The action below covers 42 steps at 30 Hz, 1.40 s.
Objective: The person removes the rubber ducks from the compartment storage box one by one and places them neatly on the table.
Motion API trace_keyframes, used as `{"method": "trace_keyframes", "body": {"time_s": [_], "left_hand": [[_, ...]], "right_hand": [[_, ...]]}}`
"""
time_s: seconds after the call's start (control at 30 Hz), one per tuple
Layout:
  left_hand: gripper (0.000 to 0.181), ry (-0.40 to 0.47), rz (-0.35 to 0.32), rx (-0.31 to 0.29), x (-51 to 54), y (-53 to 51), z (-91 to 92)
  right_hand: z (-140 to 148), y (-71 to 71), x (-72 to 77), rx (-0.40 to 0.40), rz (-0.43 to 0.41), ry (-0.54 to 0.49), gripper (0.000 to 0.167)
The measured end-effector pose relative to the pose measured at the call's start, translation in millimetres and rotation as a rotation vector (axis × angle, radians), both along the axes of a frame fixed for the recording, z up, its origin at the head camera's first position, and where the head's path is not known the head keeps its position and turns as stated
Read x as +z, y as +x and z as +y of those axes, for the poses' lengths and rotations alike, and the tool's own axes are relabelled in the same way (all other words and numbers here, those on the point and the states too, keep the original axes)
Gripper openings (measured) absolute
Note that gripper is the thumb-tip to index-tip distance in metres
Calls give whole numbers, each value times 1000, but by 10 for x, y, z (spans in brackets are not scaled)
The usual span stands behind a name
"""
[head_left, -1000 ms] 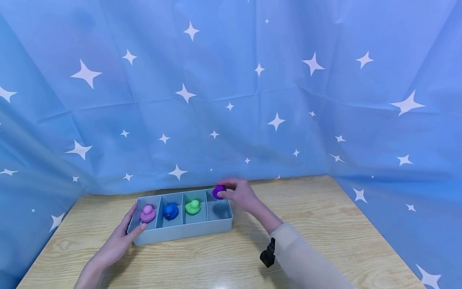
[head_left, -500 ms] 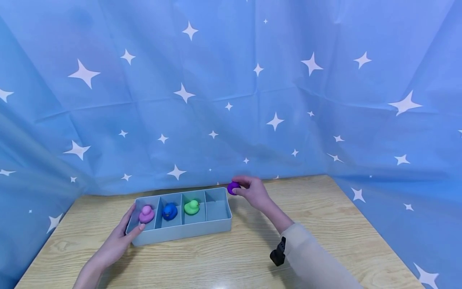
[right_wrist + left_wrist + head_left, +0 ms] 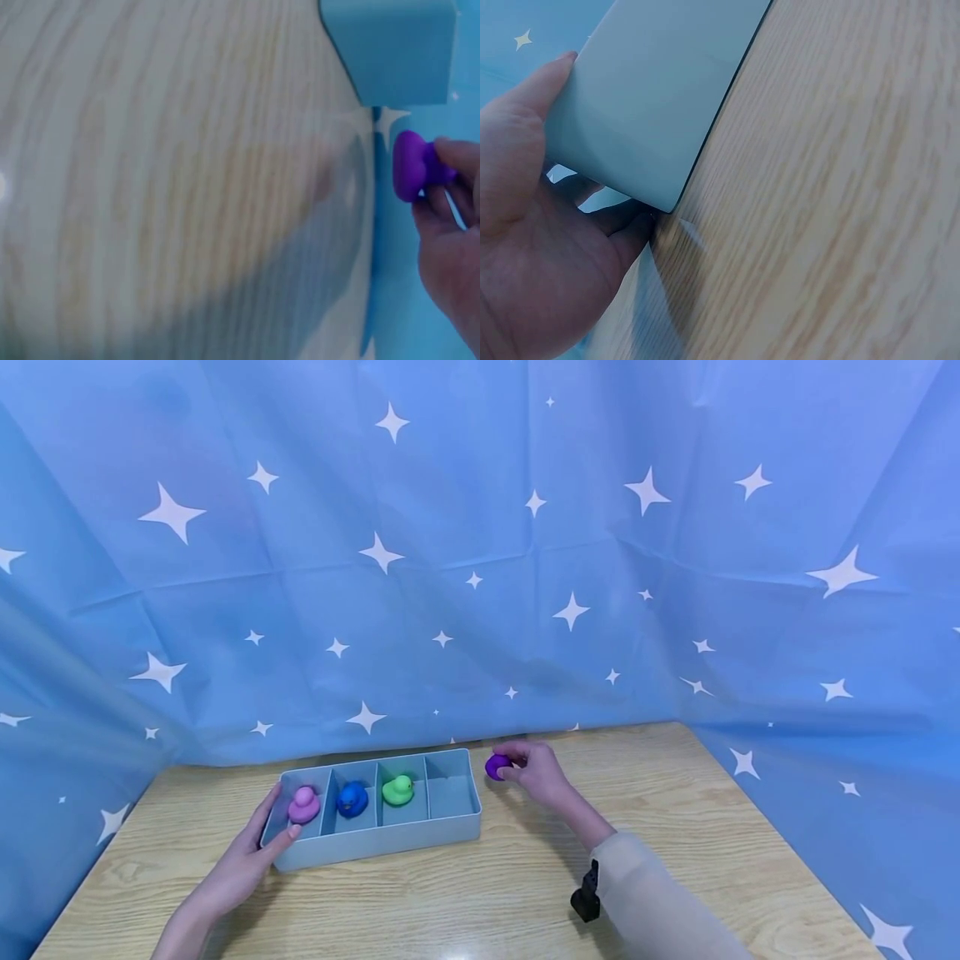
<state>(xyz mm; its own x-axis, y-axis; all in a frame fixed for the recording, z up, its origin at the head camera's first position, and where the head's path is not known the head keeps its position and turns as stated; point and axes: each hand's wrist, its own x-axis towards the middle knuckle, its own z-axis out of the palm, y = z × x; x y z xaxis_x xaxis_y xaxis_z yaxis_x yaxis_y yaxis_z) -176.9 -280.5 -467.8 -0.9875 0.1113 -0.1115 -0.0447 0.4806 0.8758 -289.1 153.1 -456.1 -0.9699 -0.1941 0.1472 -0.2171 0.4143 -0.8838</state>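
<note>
A grey-blue divided box (image 3: 378, 842) lies on the table with its compartments in a row. My left hand (image 3: 243, 864) grips its left end, thumb at the front rim and fingers round the side; the left wrist view shows the thumb (image 3: 551, 82) against the box wall (image 3: 652, 97). To the right of the box, my right hand (image 3: 540, 774) pinches a purple rubber duck (image 3: 497, 767) between thumb and fingers. In the right wrist view the purple duck (image 3: 409, 166) appears raised above the tabletop.
Inside the box sit a pink duck (image 3: 303, 805), a blue duck (image 3: 352, 799) and a green duck (image 3: 398, 790), each in its own compartment; the rightmost compartment holds none. A starry blue curtain (image 3: 480, 677) borders the wooden table (image 3: 420, 902) at the back and sides.
My right hand has carried the purple duck out from over the rightmost compartment, to the right past the box's end, then slightly lower. My left hand has kept its hold on the box.
</note>
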Motion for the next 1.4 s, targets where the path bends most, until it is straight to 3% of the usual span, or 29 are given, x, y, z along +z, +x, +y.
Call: {"method": "trace_keyframes", "body": {"time_s": [0.4, 1.4], "left_hand": [[89, 11, 3, 2, -12, 5, 2], [89, 2, -12, -1, 19, 11, 7]], "right_hand": [[39, -2, -188, -4, 44, 66, 31], [36, 21, -227, 17, 81, 44, 29]]}}
